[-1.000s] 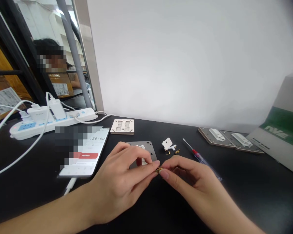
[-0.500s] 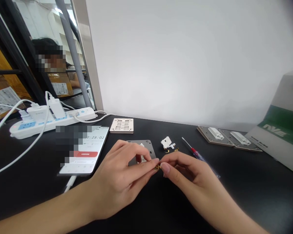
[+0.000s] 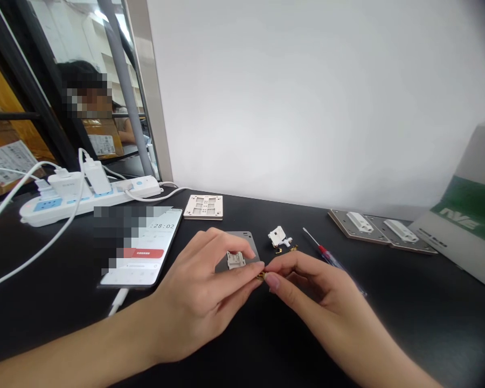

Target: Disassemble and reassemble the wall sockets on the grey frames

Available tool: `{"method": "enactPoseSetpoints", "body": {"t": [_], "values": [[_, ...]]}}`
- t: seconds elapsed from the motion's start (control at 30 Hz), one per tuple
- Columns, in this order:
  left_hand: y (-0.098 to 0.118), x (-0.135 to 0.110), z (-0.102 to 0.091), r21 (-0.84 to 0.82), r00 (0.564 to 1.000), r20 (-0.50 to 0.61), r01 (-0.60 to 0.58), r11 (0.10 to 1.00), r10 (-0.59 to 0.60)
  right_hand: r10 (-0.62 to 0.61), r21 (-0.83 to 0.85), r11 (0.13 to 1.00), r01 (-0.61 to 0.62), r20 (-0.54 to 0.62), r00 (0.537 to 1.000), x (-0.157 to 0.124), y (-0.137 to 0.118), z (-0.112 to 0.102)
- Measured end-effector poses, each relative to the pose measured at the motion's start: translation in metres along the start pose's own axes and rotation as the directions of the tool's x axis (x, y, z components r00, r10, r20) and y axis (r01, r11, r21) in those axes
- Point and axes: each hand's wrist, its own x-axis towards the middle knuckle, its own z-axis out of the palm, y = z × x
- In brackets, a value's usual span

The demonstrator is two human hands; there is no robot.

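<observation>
A small brass contact piece (image 3: 261,276) sits pinched between the fingertips of both hands, mostly covered by them. My left hand (image 3: 210,283) closes on its left end with the thumb side, the index finger arched above. From the right, my right hand (image 3: 307,283) grips it between thumb and index finger. Behind my left hand lies a grey switch plate (image 3: 248,245) with a white plastic housing (image 3: 236,260) on it, both partly hidden. Just beyond my fingertips are a white switch part (image 3: 277,236) and small loose brass pieces (image 3: 294,248).
A screwdriver (image 3: 322,250) lies behind my right hand. Two grey plates with white modules (image 3: 359,222) rest at the back right, beside a green and white box (image 3: 461,210). At left are a phone (image 3: 145,275), a power strip (image 3: 36,215) and cables. A square white frame (image 3: 204,207) lies near the wall.
The view has shifted slightly, so the surroundings sit a little further right. My left index finger has shifted slightly, and more of the white housing shows. Both hands keep hold of the brass piece.
</observation>
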Motion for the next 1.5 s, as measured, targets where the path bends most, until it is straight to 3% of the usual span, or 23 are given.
{"method": "enactPoseSetpoints", "body": {"t": [0.43, 1.23, 1.3, 1.4, 1.47, 1.5], "values": [[0.001, -0.001, -0.001, -0.002, 1.0, -0.001, -0.009, 1.0, 0.009, -0.016, -0.025, 1.0, 0.015, -0.022, 1.0, 0.002, 0.0, 0.002], [0.001, -0.002, 0.0, 0.011, 1.0, -0.002, -0.02, 1.0, 0.02, -0.015, 0.129, 0.992, 0.009, 0.047, 0.999, 0.0, -0.005, 0.003], [0.002, -0.003, -0.002, 0.016, 1.0, 0.017, -0.015, 1.0, 0.015, -0.044, 0.082, 0.996, 0.042, 0.026, 0.999, 0.002, -0.007, -0.004], [0.002, -0.001, -0.004, 0.036, 0.998, 0.051, 0.045, 0.998, -0.047, -0.157, -0.146, 0.98, 0.136, -0.147, 0.977, 0.011, -0.004, -0.029], [0.002, 0.006, -0.005, 0.064, 0.99, 0.082, 0.109, 0.992, -0.114, -0.284, -0.404, 0.901, 0.158, -0.272, 0.92, 0.018, 0.003, -0.05], [0.001, 0.012, -0.003, 0.092, 0.982, 0.115, 0.141, 0.986, -0.151, -0.347, -0.531, 0.833, 0.159, -0.275, 0.897, 0.022, 0.008, -0.059]]}}
